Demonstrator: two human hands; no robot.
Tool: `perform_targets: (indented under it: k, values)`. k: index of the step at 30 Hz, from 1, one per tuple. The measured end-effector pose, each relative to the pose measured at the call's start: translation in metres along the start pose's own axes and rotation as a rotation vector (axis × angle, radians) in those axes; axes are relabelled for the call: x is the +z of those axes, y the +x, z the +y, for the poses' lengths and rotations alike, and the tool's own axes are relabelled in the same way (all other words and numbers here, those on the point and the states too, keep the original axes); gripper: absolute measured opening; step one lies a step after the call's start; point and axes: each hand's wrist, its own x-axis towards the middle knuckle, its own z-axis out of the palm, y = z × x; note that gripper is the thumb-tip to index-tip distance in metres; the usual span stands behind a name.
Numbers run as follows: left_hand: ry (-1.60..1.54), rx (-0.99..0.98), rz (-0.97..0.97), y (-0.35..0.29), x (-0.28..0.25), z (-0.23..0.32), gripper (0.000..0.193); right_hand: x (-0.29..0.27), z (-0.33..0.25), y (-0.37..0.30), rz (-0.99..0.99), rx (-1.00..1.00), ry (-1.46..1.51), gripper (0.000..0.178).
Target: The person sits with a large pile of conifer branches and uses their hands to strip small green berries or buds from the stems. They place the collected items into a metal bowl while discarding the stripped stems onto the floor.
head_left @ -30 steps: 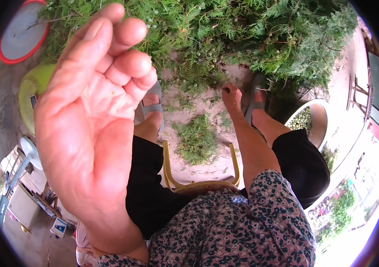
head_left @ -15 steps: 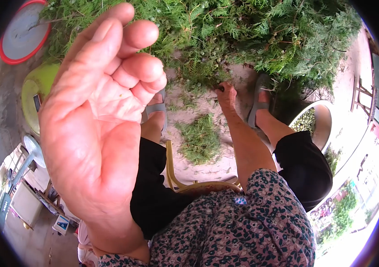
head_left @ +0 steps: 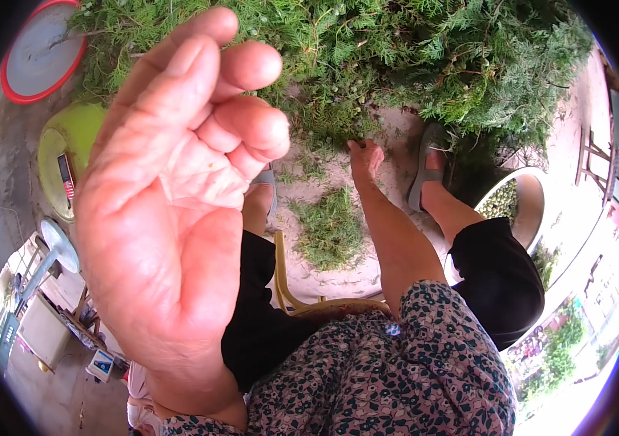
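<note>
My left hand [head_left: 186, 189] is raised very close, palm toward me. Its fingers are loosely curled, a little apart, and nothing shows in them. Lower down, beyond my knees, my right hand [head_left: 367, 158] reaches to the near edge of a big heap of green scale-leaved branches [head_left: 367, 58]. Its thumb and finger are drawn together at the sprigs; whatever they pinch is too small to make out. A small pile of green sprigs [head_left: 326, 229] lies on the ground between my feet.
At my right leg, a pale basin [head_left: 532, 200] holds many small green cones [head_left: 500, 202]. To the left are a lime-green tub [head_left: 51, 156] with a dark, red-marked object [head_left: 66, 174] on it, and a red-rimmed round tray [head_left: 47, 54]. My yellow-framed chair [head_left: 280, 272] is beneath me.
My left hand has shifted slightly right in the view. My right hand has turned and moved a little left and down, at the branches' edge.
</note>
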Motion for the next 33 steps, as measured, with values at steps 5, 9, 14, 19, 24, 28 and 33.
perform_targets:
  k: [5, 9, 14, 19, 24, 28, 33]
  values:
    - [0.065, -0.058, -0.094, 0.011, -0.006, 0.012, 0.023, -0.025, -0.008, -0.003, -0.068, -0.071, 0.065, 0.021]
    - [-0.099, -0.118, -0.038, 0.009, -0.008, 0.014, 0.021, -0.101, -0.011, 0.015, -0.102, -0.581, 0.046, 0.014]
    - [-0.058, -0.132, -0.119, 0.002, -0.008, 0.014, 0.020, -0.252, -0.015, 0.091, -0.223, -0.758, -0.169, 0.021]
    - [-0.033, -0.097, -0.145, 0.010, -0.020, 0.021, 0.020, -0.386, 0.058, 0.123, -0.411, -0.600, -1.295, 0.018]
    - [0.003, -0.128, -0.155, 0.014, -0.024, 0.017, 0.020, -0.353, 0.053, 0.112, -0.348, -0.815, -0.845, 0.020]
    - [0.018, -0.101, -0.091, 0.013, -0.018, 0.015, 0.020, -0.225, 0.008, 0.082, -0.504, -0.971, -0.400, 0.012]
    - [-0.001, -0.151, -0.111, 0.012, -0.015, 0.017, 0.021, -0.092, 0.020, 0.042, -0.828, -0.418, -0.106, 0.014]
